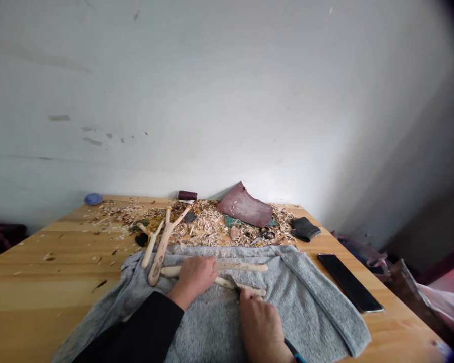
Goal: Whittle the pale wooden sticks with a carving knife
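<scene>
- We have the pale forked stick on the grey cloth, toward its far edge.
- Its long axis runs left to right across our view: the handle end points left and both prongs point right, the nearer one slanting slightly toward us.
- We see bare, creamy wood with a few brownish marks; the fork itself is hidden.
- Our left hand is wrapped over the stick about the fork, fingers together.
- Our right hand is curled around a knife, its blade at the nearer prong; we cannot make out the handle.
</scene>
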`<state>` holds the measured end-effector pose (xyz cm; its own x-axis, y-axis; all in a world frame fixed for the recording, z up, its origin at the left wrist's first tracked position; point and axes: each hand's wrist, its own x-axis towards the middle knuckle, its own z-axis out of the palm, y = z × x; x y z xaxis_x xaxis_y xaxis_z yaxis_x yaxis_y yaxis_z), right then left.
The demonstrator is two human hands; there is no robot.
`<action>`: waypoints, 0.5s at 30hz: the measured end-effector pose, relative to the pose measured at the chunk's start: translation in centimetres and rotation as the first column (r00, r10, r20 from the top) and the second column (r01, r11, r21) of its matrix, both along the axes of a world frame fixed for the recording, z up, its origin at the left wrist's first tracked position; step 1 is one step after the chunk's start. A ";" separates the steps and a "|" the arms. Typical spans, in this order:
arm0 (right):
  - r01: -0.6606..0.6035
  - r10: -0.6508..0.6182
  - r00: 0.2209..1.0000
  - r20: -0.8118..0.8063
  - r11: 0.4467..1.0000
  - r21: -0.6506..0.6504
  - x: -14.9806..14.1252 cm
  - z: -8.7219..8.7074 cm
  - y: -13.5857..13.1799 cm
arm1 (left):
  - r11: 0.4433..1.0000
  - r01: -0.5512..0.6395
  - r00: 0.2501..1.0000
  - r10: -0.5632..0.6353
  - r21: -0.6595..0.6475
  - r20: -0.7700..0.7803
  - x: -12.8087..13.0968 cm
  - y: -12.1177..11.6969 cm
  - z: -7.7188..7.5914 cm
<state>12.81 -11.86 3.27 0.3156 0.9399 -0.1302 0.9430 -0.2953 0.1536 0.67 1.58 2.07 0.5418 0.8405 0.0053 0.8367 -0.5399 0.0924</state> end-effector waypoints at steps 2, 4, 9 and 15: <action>-0.024 0.025 0.999 -0.040 1.000 0.012 0.8 -0.1 -0.2 | 1.000 -0.004 1.000 0.004 0.003 0.005 0.0 0.0 0.0; -0.057 0.058 0.995 -0.077 0.998 0.006 2.2 0.1 -0.7 | 1.000 -0.007 1.000 0.007 0.003 0.008 0.0 0.1 0.0; 0.004 -0.020 0.983 -0.180 0.996 -0.086 5.0 0.6 -2.1 | 1.000 -0.022 1.000 0.022 -0.002 0.015 0.1 0.2 -0.2; -0.020 -0.020 0.960 -0.279 0.990 -0.139 4.5 0.6 -2.1 | 1.000 -0.028 1.000 0.028 -0.003 -0.001 0.2 0.2 -0.4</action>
<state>17.35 -13.99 3.84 0.2478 0.9064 -0.3421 0.9540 -0.2898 -0.0767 0.83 1.81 1.72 0.5184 0.8551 0.0021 0.8513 -0.5164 0.0928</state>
